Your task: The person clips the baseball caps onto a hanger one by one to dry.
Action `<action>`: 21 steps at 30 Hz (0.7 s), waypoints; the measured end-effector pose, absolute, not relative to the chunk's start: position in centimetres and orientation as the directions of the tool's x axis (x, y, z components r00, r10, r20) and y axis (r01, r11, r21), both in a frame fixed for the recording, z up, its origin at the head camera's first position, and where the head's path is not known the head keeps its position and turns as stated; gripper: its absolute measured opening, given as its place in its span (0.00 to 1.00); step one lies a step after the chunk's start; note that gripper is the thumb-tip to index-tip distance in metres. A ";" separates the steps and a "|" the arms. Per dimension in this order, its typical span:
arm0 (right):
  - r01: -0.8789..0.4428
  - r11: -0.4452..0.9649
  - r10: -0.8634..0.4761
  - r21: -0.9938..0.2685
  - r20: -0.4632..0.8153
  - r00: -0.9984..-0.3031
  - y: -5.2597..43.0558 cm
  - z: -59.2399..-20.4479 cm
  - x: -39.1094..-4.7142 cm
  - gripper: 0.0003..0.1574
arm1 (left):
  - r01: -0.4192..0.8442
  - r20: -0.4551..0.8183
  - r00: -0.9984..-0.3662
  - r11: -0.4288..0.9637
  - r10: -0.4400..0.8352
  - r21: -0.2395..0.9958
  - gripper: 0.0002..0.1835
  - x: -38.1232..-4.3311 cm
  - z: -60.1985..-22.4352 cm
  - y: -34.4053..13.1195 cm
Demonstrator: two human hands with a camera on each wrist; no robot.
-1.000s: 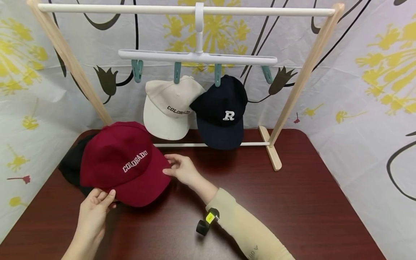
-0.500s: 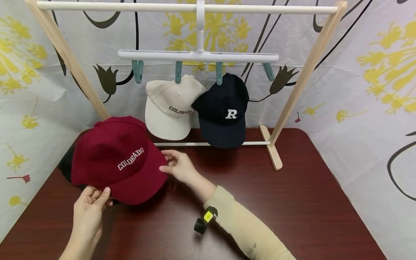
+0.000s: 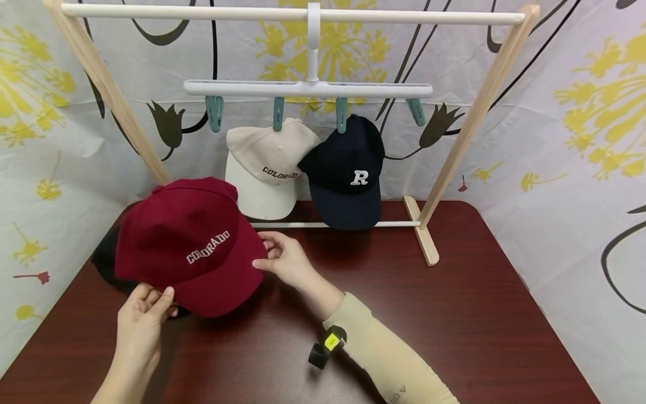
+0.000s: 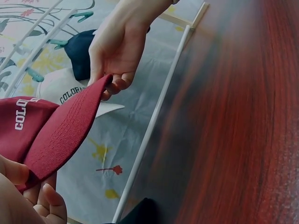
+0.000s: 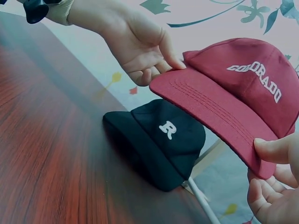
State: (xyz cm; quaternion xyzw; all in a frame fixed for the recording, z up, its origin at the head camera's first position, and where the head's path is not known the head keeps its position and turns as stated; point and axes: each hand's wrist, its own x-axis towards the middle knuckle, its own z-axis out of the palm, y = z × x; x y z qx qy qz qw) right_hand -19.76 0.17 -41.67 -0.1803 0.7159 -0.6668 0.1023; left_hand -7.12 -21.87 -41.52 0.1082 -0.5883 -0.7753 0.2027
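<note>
A maroon baseball cap (image 3: 176, 235) with white COLORADO lettering is held at the left, its brim towards the front right. My left hand (image 3: 138, 320) pinches one side of the brim between thumb and fingers. At the opposite side of the brim, my right hand (image 3: 286, 259) grips the edge, thumb on top. Below and behind the maroon cap, a black cap (image 5: 159, 140) with a white R rests on the table; the head view shows only a dark part of it. A cream COLORADO cap (image 3: 267, 193) and a navy R cap (image 3: 345, 163) hang beyond.
A white hanger (image 3: 242, 88) hangs from the rod (image 3: 429, 17) of a wooden rack. The middle green clips hold the two hanging caps; the left clip (image 3: 214, 114) and right clip (image 3: 416, 112) hold nothing. The rack's foot (image 3: 421, 233) stands on the dark red table (image 3: 454, 325).
Both hands carry the maroon cap slightly left and up, then a little back to the right. The grip on the brim stays the same, and the hanging caps keep their places.
</note>
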 end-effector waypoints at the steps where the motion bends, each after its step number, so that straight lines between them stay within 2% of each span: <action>1: -0.118 0.037 -0.398 -0.992 0.093 -0.913 0.3 -41.6 -19.7 0.33 | 0.188 0.073 -0.895 -0.225 -0.439 0.956 0.07 -7.2 -41.5 -21.8; 11: -0.123 -0.029 -0.414 -0.992 0.124 -0.902 2.1 -38.7 -18.4 0.30 | 0.194 0.101 -0.909 -0.197 -0.404 0.961 0.08 -7.8 -40.8 -21.1; 21: -0.093 -0.021 -0.355 -0.995 0.094 -0.930 2.9 -40.0 -19.5 0.27 | 0.191 0.116 -0.930 -0.190 -0.348 0.963 0.12 -8.6 -40.1 -20.7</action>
